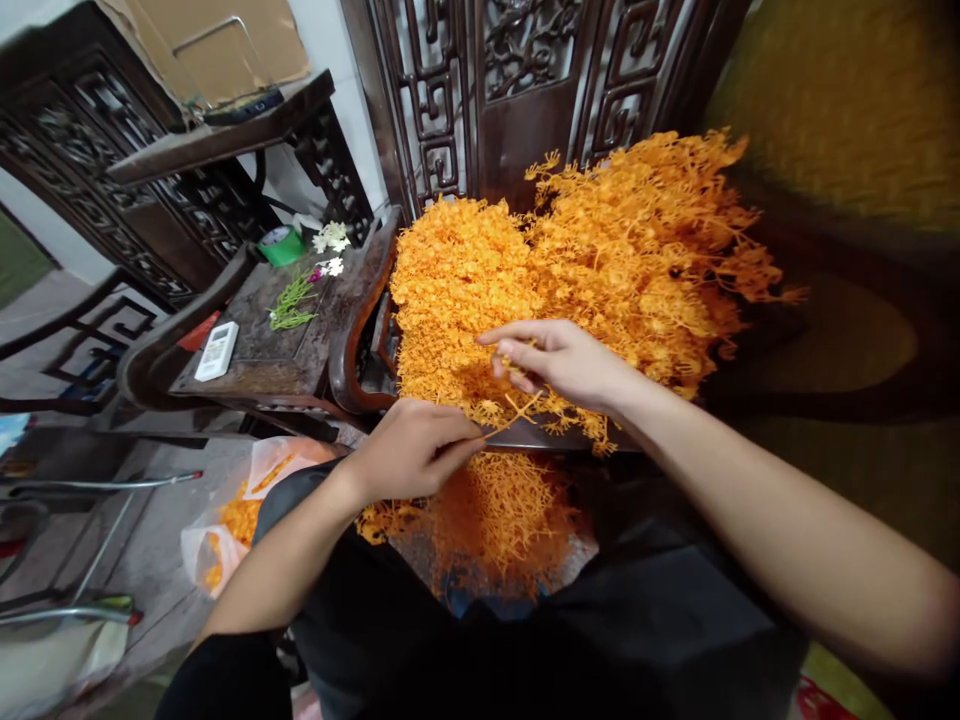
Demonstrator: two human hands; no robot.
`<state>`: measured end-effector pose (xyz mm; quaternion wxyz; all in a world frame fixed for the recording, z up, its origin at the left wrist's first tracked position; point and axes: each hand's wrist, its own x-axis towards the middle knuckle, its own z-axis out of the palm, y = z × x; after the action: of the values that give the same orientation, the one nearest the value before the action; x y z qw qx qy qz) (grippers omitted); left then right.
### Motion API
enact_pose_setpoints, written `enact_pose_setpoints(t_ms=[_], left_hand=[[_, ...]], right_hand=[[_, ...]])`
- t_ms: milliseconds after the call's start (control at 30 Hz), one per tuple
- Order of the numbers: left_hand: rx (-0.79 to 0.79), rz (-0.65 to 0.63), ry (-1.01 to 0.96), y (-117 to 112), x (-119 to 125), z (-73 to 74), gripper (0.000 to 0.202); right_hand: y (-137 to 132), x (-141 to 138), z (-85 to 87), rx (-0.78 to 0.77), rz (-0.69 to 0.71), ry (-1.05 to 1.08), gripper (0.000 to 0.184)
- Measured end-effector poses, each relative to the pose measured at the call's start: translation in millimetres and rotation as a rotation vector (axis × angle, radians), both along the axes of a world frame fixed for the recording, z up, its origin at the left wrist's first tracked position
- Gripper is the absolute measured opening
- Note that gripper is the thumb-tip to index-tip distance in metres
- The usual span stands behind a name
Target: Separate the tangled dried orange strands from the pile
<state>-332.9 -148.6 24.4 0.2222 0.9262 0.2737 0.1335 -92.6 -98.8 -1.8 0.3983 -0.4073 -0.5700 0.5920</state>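
Observation:
My left hand [409, 448] is closed in a pinch on a thin orange plastic-looking stem [517, 412], whose forked tip points right. Just above it, my right hand [561, 362] has its thumb and fingers curled around small orange floret pieces [517, 372], with the index finger stretched out. Beneath both hands lies a large heap of loose orange florets [465, 275] on a dark wooden seat. Branching orange sprays [645, 240] are piled against its right side. Bare orange stems [510, 510] lie lower down, between my knees.
A carved wooden chair back [525, 110] rises behind the heap. To the left, a small dark table [262, 345] carries a white remote [217, 350], green tape [281, 246], a green sprig [294, 300] and white florets [331, 238]. A plastic bag [202, 550] with orange pieces sits on the floor.

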Motion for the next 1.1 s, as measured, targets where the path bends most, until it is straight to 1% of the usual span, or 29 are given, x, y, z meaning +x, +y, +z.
enact_pose_setpoints(t_ms=[33,133,233,267,300,333,400,433,467,500,600,633,667,700,733,767,833,867,900,933,967,1033,1100], left_hand=[[0.004,-0.005,0.003,1,0,-0.9,0.029],[0.019,-0.021,0.015,4,1,-4.0,0.028],[0.054,-0.023,0.019,6,1,-6.9,0.028],[0.062,-0.018,0.020,7,1,-7.4,0.028],[0.062,-0.012,0.021,7,2,-7.6,0.028],[0.052,-0.010,0.022,8,2,-7.4,0.028],[0.012,-0.007,0.010,9,2,-6.3,0.029],[-0.007,-0.002,-0.003,10,2,-5.8,0.029],[-0.021,0.007,-0.017,11,2,-5.4,0.030],[-0.026,0.018,-0.030,12,2,-5.3,0.030],[-0.024,0.041,-0.041,14,2,-6.2,0.029],[-0.025,0.043,-0.036,14,2,-6.3,0.029],[-0.025,0.047,-0.029,13,2,-6.2,0.029],[-0.027,0.051,-0.025,13,3,-5.5,0.030],[-0.043,0.045,-0.021,12,3,-4.3,0.031],[-0.075,0.027,-0.018,12,4,-2.6,0.031],[-0.161,0.003,-0.038,11,4,0.7,0.032],[-0.206,0.033,-0.071,11,4,1.7,0.032],[-0.258,0.098,-0.122,12,4,2.0,0.031],[-0.320,0.194,-0.191,14,4,1.3,0.031],[-0.397,0.304,-0.268,16,4,-0.3,0.031],[-0.610,0.480,-0.434,23,5,-5.0,0.029],[-0.837,0.565,-0.592,29,7,-10.1,0.025]], right_hand=[[-5,-3,-1.0,-0.007,0.068,-0.026,0.042],[-16,-8,-2.4,-0.019,0.211,-0.111,0.050],[-20,-4,-1.8,-0.052,0.385,-0.179,0.046],[-19,-2,-1.4,-0.043,0.420,-0.209,0.045],[-19,1,-1.0,-0.019,0.418,-0.238,0.045],[-17,4,-0.5,0.010,0.382,-0.262,0.047],[-14,9,0.9,0.062,0.263,-0.293,0.048],[-13,12,1.7,0.076,0.221,-0.297,0.047],[-13,14,2.6,0.082,0.208,-0.292,0.044],[-14,16,3.4,0.081,0.231,-0.280,0.041],[-18,16,4.3,0.051,0.375,-0.234,0.034],[-20,15,4.0,0.040,0.387,-0.231,0.034],[-21,14,3.3,0.039,0.371,-0.241,0.034],[-20,14,2.4,0.052,0.319,-0.264,0.036],[-18,16,1.5,0.077,0.225,-0.289,0.038],[-15,19,0.6,0.108,0.092,-0.307,0.040],[-4,32,-0.3,0.163,-0.243,-0.279,0.039],[2,39,-0.1,0.172,-0.415,-0.224,0.037],[7,46,0.5,0.174,-0.556,-0.155,0.034],[10,51,1.5,0.173,-0.638,-0.094,0.031],[10,53,2.8,0.178,-0.645,-0.077,0.028],[3,49,5.4,0.205,-0.546,-0.119,0.022],[-11,35,7.3,0.309,-0.432,-0.223,0.021]])
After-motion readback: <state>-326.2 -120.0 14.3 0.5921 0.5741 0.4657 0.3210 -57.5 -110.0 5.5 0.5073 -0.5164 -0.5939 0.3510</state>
